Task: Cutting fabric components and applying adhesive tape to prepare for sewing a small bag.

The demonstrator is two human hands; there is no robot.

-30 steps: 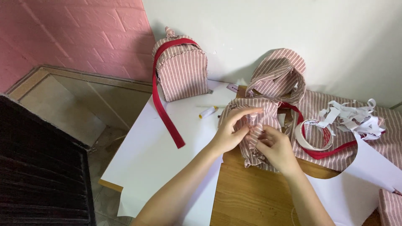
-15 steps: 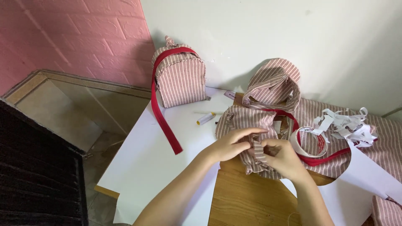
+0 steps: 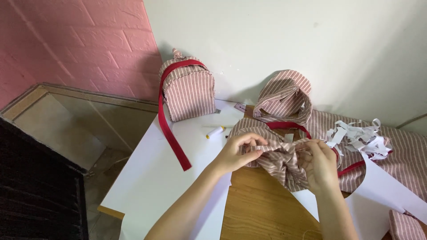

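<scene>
A crumpled piece of pink-and-white striped fabric is held over the wooden table between both hands. My left hand pinches its left edge with thumb and fingers. My right hand grips its right side, fingers curled into the cloth. A red strap runs under the fabric and out to the right. Behind it stands another folded striped fabric piece.
A small striped pouch-like bag with a long red strap stands at the back left on white paper. A small white marker lies near it. White paper scraps and more striped cloth lie right. Wooden tabletop shows in front.
Both hands have shifted slightly and spread the fabric wider between them; the view has tilted a little, so everything sits lower in frame.
</scene>
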